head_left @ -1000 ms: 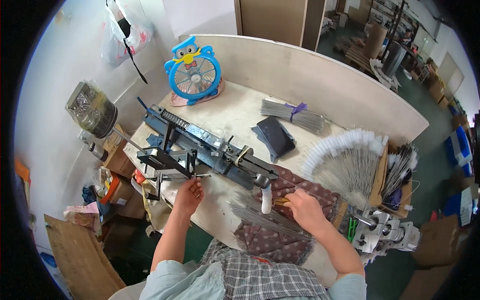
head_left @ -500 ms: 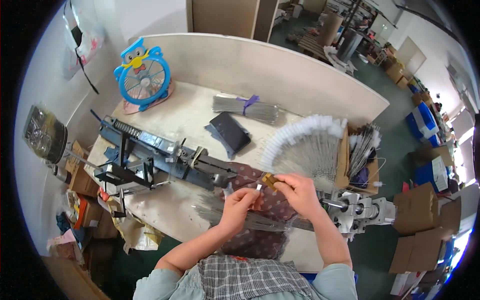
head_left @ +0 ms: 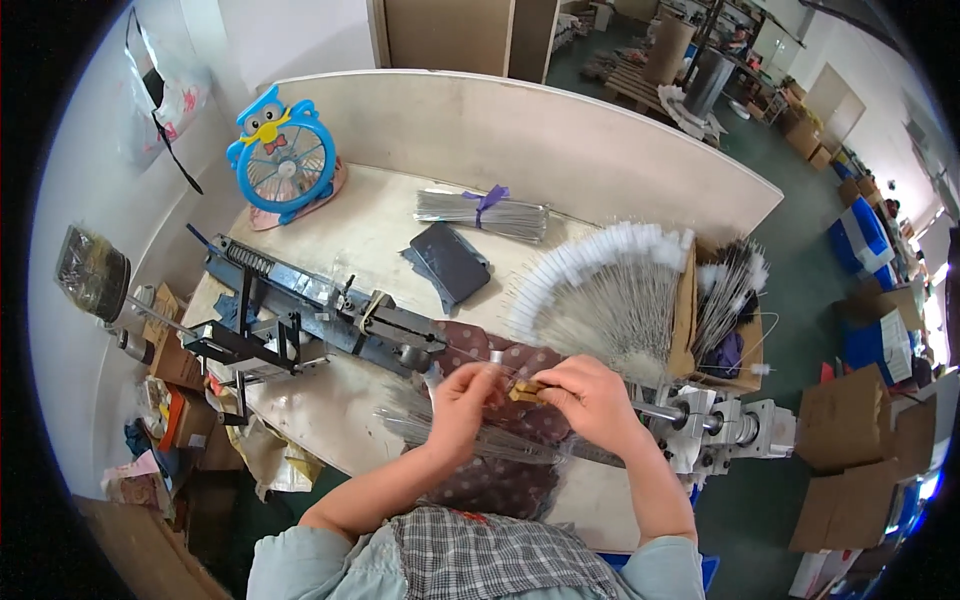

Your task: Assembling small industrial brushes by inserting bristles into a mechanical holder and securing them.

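My right hand (head_left: 592, 400) pinches a small brass-coloured block (head_left: 524, 390) between thumb and fingers. To its left, my left hand (head_left: 462, 405) has its fingers closed together, with a small white piece (head_left: 496, 356) showing just above the fingertips. Whether that piece sits in the grip or on a thin wire is too small to tell. Both hands are above a brown dotted cloth (head_left: 530, 425). Loose thin metal wires (head_left: 515, 443) lie on the cloth under my wrists. The end of a long metal bench fixture (head_left: 400, 330) reaches close to my left hand.
White-tufted wire brushes (head_left: 600, 290) fan out beyond my right hand, beside a cardboard box (head_left: 684, 345) of more brushes. A clamp mechanism (head_left: 735, 425) stands right. Farther back are a dark phone (head_left: 450, 265), a tied wire bundle (head_left: 480, 212) and a blue fan (head_left: 287, 160).
The brass-coloured block has moved slightly left and down and turned in my right hand. My left hand has shifted a little left, and the white piece now shows above its fingers.
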`<state>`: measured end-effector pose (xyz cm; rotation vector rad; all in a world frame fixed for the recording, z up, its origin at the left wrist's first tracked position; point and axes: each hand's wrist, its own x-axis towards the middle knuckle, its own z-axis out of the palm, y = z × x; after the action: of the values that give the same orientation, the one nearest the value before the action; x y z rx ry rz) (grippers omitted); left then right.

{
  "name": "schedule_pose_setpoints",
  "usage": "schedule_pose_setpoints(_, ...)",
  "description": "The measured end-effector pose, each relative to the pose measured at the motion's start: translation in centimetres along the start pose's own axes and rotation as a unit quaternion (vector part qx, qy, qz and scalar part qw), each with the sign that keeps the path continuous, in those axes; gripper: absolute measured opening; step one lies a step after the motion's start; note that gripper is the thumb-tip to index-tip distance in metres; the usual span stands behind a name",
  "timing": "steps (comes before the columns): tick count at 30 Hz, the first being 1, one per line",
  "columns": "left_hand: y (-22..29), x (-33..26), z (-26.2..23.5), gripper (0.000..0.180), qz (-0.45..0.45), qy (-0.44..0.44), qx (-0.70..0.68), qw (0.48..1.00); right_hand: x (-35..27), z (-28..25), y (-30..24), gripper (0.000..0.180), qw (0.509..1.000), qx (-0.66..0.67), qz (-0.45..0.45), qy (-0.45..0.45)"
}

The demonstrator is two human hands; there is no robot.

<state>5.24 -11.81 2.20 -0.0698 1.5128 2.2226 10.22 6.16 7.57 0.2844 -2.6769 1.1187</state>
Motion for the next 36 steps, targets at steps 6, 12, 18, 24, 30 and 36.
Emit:
schedule_pose_setpoints(6, 0.8, 0.2, -1.8, 0.017, 0.016, 0.024, -0.072, 0.997, 4.5, 2.9, -2.6, 0.009, 0.977, -0.168, -0.05, 0.124)
schedule_pose_setpoints(12, 1.4, 0.3, -2.2, 0.02, -0.017, 0.012, -0.082, 0.996, 5.9, 4.7, -2.2, 0.012, 0.994, -0.103, -0.011, 0.046)
schedule_pose_setpoints(18, 1.7, 0.3, -2.4, 0.031, -0.047, -0.043, -0.05, 0.997, 6.1, 4.3, -1.9, 0.017, 0.995, -0.005, 0.099, -0.018)
schedule_pose_setpoints(24, 1.1, 0.9, -2.6, 0.039, -0.093, -0.019, -0.189, 0.977, 5.2, 5.8, -4.4, 0.021, 0.984, -0.157, 0.022, 0.084)
schedule_pose_setpoints(30, 0.9, 0.3, -2.0, 0.031, -0.048, -0.002, -0.229, 0.972, 4.7, 7.7, -4.9, 0.03, 0.968, -0.21, -0.005, 0.137)
schedule_pose_setpoints(36, 1.1, 0.2, -0.9, 0.017, -0.018, 0.014, -0.235, 0.972, 4.2, 6.6, -4.0, 0.027, 0.965, -0.204, -0.05, 0.156)
